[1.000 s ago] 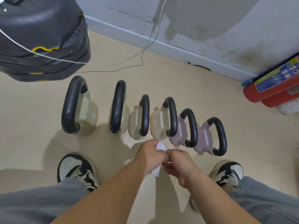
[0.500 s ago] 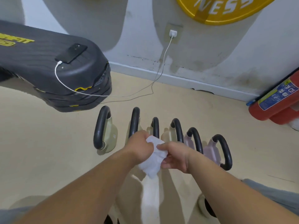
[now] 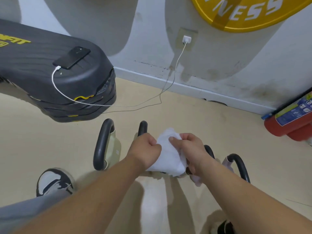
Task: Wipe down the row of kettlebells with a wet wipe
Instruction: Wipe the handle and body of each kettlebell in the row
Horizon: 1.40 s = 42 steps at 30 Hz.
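Phone point(image 3: 71, 57) lies flat on top of black stacked platform point(image 3: 42, 78), up and left of the hands; white cable point(image 3: 53, 81) runs from it to wall charger point(image 3: 187, 39).

Row of kettlebells on floor, long axis left to right beneath both hands, right end nearer the person. Handles upright, loops edge-on. Leftmost kettlebell point(image 3: 104, 146) just left of left wrist; second handle point(image 3: 143, 128) shows above left knuckles; pink end kettlebell point(image 3: 236, 164) right of right wrist. Middle ones hidden by the hands.

Wet wipe point(image 3: 168, 154) bunched, white, held between the hands over mid-row. Left hand point(image 3: 145, 149) curled tight, pinches wipe's left edge. Right hand point(image 3: 190, 149) grips right side, thumb on top, fingers curled.

Red extinguisher point(image 3: 287, 125) far right, against the wall.
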Each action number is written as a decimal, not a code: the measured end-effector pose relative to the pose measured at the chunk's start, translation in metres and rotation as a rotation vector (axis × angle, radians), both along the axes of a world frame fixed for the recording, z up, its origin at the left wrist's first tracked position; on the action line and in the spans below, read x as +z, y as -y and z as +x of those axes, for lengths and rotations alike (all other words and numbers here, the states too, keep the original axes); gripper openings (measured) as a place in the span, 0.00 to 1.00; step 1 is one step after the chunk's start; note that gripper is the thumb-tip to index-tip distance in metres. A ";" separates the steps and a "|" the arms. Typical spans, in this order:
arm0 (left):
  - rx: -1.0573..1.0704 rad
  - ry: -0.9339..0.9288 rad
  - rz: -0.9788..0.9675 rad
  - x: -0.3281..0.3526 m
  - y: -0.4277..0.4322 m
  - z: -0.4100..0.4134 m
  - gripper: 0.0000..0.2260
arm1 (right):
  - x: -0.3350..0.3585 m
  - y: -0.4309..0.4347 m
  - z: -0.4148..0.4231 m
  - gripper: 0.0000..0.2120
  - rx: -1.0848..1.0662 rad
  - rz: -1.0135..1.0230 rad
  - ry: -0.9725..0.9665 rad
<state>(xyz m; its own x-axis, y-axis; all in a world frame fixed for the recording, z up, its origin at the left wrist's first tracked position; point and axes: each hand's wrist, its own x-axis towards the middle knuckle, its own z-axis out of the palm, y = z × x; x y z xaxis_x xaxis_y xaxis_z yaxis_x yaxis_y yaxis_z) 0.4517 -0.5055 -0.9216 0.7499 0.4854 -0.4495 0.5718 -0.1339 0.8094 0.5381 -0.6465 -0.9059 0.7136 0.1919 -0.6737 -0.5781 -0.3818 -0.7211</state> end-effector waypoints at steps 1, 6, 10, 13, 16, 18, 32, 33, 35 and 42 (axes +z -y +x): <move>0.029 0.018 -0.071 -0.004 0.002 0.000 0.09 | -0.001 -0.002 0.003 0.14 -0.020 0.043 -0.069; -0.012 -0.109 -0.265 -0.042 0.029 -0.017 0.11 | -0.021 0.002 -0.012 0.11 0.075 -0.105 0.024; -0.131 -0.174 -0.447 -0.054 0.046 -0.041 0.06 | -0.029 0.005 -0.018 0.08 0.176 -0.251 0.170; -0.104 -0.146 -0.530 -0.057 0.048 -0.048 0.07 | -0.028 -0.005 -0.022 0.08 0.278 -0.329 0.221; -0.026 -0.106 -0.642 -0.061 0.042 -0.041 0.10 | -0.028 -0.013 -0.022 0.07 0.470 -0.341 0.097; -0.001 -0.090 -0.671 -0.063 0.038 -0.039 0.09 | -0.027 -0.013 -0.021 0.10 0.679 -0.374 0.020; 0.131 -0.035 -0.364 -0.078 0.036 -0.028 0.08 | -0.020 -0.007 0.016 0.16 0.422 -0.310 0.189; 0.140 -0.019 -0.350 -0.076 0.036 -0.025 0.07 | -0.024 -0.010 0.014 0.17 0.369 -0.333 0.266; 0.155 0.014 -0.308 -0.074 0.038 -0.017 0.09 | -0.035 -0.011 0.010 0.23 0.321 -0.440 0.464; 0.091 -0.037 -0.367 -0.094 0.044 -0.019 0.10 | -0.055 -0.020 -0.030 0.14 0.464 -0.508 0.297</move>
